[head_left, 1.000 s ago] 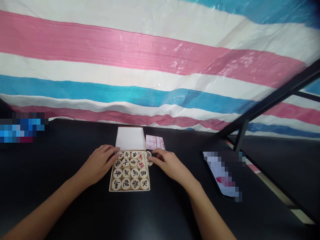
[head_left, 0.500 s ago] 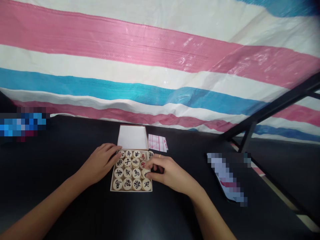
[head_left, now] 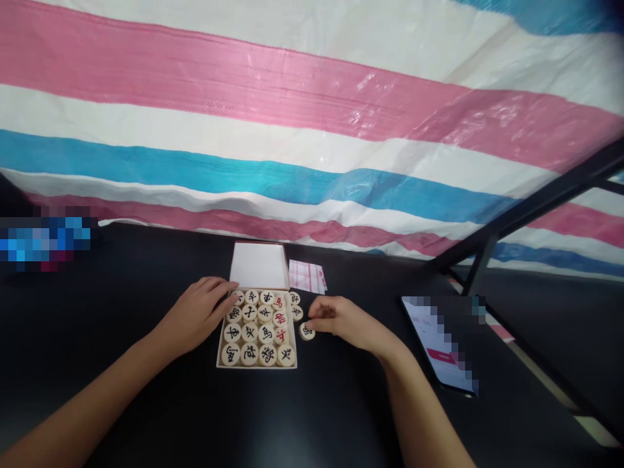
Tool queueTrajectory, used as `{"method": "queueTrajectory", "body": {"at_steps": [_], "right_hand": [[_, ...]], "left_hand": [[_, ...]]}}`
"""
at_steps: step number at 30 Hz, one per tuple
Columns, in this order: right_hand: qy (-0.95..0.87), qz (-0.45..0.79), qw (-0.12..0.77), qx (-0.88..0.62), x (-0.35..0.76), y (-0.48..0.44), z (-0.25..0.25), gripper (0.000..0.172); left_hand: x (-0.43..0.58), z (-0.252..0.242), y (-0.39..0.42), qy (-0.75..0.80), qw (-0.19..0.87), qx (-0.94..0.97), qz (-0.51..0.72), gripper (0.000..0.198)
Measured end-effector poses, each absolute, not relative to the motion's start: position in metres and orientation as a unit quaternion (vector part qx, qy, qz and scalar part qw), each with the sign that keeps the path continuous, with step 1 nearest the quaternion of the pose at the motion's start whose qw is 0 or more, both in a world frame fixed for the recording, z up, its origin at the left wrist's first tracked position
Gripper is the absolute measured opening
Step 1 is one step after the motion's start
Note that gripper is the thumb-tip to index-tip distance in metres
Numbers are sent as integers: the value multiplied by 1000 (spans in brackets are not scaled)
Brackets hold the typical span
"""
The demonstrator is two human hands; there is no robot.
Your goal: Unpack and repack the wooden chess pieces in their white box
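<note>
A white-rimmed box (head_left: 257,366) on the black table holds rows of round Chinese chess pieces, most with black characters. Three pieces in its right column show red ones. My left hand (head_left: 205,313) rests at the box's upper left corner, fingers stretched out and touching the rim and a corner piece. Just right of the box, my right hand (head_left: 341,324) pinches a Chinese chess piece (head_left: 307,331) with a black character, at table level. Two more pieces, an upper piece (head_left: 294,298) and a lower piece (head_left: 296,313), lie along the box's right side.
The box lid (head_left: 259,265) lies upturned behind the box. Beside it is a folded sheet (head_left: 307,276) with pink lines. A phone (head_left: 433,344) lies to the right, near a black metal frame (head_left: 482,265). Striped plastic sheeting (head_left: 292,84) hangs behind the table.
My right hand has moved right from the box with a black-character piece, leaving a red-character piece showing in that slot. My left hand has stayed at the corner.
</note>
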State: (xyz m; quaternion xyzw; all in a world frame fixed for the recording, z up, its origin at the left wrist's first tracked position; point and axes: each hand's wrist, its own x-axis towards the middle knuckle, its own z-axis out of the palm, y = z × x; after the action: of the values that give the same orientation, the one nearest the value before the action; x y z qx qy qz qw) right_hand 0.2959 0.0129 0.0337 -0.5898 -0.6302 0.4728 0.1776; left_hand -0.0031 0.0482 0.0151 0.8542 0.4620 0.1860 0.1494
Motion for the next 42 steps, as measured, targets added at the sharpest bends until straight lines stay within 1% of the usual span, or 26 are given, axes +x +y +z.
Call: {"method": "queueTrajectory", "body": {"at_steps": [2, 4, 6, 9, 10, 15, 19, 21, 23, 25, 29, 31, 32, 35, 36, 38, 42], "right_hand": [[-645, 445, 174, -597, 292, 13, 30, 20], [-652, 420, 167, -608, 290, 13, 29, 23], [-655, 402, 162, -619, 289, 12, 30, 33], [-661, 389, 160, -620, 288, 13, 29, 53], [-665, 390, 160, -617, 287, 13, 29, 57], [-680, 395, 152, -599, 284, 13, 27, 56], [-674, 388, 165, -606, 282, 12, 27, 70], [-685, 367, 165, -608, 281, 11, 28, 65], [-699, 351, 159, -603, 278, 11, 30, 52], [-705, 348, 158, -597, 276, 11, 32, 44], [-696, 356, 161, -602, 276, 10, 34, 44], [-686, 386, 158, -596, 280, 9, 34, 52], [-681, 409, 153, -588, 282, 9, 33, 61], [-677, 461, 123, -561, 289, 8, 33, 96], [-679, 463, 111, -558, 290, 8, 32, 103], [-684, 450, 92, -566, 289, 8, 32, 107], [-692, 426, 89, -576, 284, 10, 33, 96]], "left_hand": [[-3, 15, 48, 460, 148, 856, 185, 44], [-3, 16, 48, 458, 149, 857, 182, 44], [-2, 17, 48, 459, 151, 857, 179, 44], [-2, 17, 48, 463, 154, 855, 177, 45], [-3, 16, 49, 464, 153, 854, 178, 45], [-5, 13, 49, 461, 148, 857, 178, 44], [-4, 13, 49, 464, 148, 855, 179, 44], [-4, 15, 48, 467, 153, 853, 179, 44], [-3, 15, 48, 466, 155, 853, 178, 45], [-3, 15, 48, 464, 154, 854, 176, 45], [-4, 14, 48, 465, 153, 855, 172, 45], [-4, 14, 49, 463, 151, 856, 172, 44], [-4, 14, 49, 462, 151, 857, 172, 44], [-4, 14, 48, 462, 148, 857, 172, 44], [-4, 15, 48, 463, 149, 857, 172, 45], [-3, 15, 48, 464, 151, 857, 169, 45], [-3, 16, 48, 465, 151, 856, 166, 45]]}}
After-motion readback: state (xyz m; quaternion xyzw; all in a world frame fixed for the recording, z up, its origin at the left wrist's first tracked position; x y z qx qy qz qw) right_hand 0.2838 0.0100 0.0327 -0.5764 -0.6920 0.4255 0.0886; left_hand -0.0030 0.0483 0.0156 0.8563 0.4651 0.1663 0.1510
